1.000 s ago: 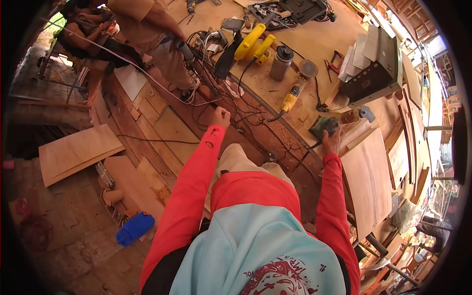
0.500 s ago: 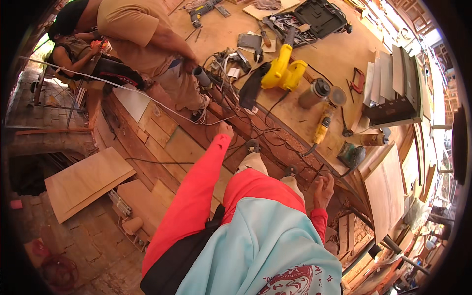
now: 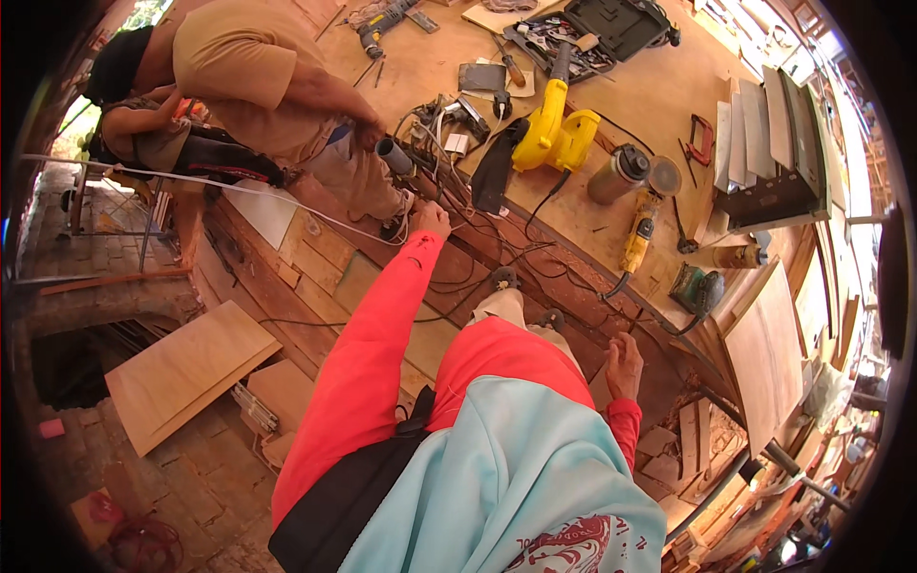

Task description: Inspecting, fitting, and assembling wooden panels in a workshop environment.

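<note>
My left hand (image 3: 430,220), in a red sleeve, reaches forward over the table's near edge, beside a white cable (image 3: 320,212) and dark cords. Its fingers point away and are mostly hidden, so I cannot tell whether they hold anything. Low at my right side, my right hand (image 3: 626,366) hangs with loosely bent fingers apart, holding nothing. Ahead on the wooden worktable (image 3: 449,38) lies a yellow blower (image 3: 556,134) with a black bag. Right of it are a grey tumbler (image 3: 616,175) and a yellow angle grinder (image 3: 642,234).
A co-worker in a tan shirt (image 3: 244,57) bends at the table's left; another person sits behind. An open toolbox (image 3: 611,29), a drill (image 3: 382,29) and a red clamp (image 3: 701,139) lie farther back. Plywood sheets (image 3: 191,372) rest at left. Cords (image 3: 544,272) trail near my feet.
My left hand has moved a little farther forward, toward the co-worker's foot. The fingers of my right hand have loosened and spread. The whole view has shifted slightly.
</note>
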A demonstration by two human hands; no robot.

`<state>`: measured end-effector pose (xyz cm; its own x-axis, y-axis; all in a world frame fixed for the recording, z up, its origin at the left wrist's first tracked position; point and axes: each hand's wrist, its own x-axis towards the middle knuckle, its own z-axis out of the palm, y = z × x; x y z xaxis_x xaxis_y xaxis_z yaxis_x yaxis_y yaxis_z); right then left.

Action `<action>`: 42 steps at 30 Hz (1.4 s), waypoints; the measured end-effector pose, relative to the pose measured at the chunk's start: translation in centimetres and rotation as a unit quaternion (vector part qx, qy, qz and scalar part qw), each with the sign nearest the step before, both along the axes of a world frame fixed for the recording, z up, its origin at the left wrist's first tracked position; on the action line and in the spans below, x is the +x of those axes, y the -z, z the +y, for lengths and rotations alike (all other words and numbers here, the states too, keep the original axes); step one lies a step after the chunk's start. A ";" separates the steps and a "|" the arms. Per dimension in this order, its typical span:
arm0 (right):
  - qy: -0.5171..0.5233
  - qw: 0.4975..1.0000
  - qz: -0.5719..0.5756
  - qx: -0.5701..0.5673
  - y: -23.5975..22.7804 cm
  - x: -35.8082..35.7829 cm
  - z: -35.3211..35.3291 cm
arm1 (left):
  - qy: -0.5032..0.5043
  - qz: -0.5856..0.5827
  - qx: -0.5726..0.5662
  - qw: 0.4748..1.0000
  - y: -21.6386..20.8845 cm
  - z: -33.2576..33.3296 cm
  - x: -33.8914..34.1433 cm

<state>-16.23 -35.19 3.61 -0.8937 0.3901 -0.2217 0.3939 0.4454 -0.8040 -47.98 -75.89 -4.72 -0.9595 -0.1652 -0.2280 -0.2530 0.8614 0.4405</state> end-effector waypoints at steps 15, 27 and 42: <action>0.200 0.976 -0.084 -0.013 5.2 11.3 -3.5 | 0.016 -0.097 0.274 0.957 -0.9 7.2 -2.4; 0.211 0.966 -0.149 -0.006 4.9 12.4 -10.1 | 0.146 0.168 0.104 0.969 -4.8 1.1 -10.1; 0.253 0.951 -0.159 -0.075 11.0 18.6 -14.2 | 0.215 0.022 -0.188 0.958 -10.0 -3.3 -24.3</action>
<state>2.33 -49.41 -7.44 -0.4784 0.6957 -0.5359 0.7610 0.0240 -0.6483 -72.28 -79.18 5.33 -0.9647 0.1851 -0.1872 0.1728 0.9817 0.0803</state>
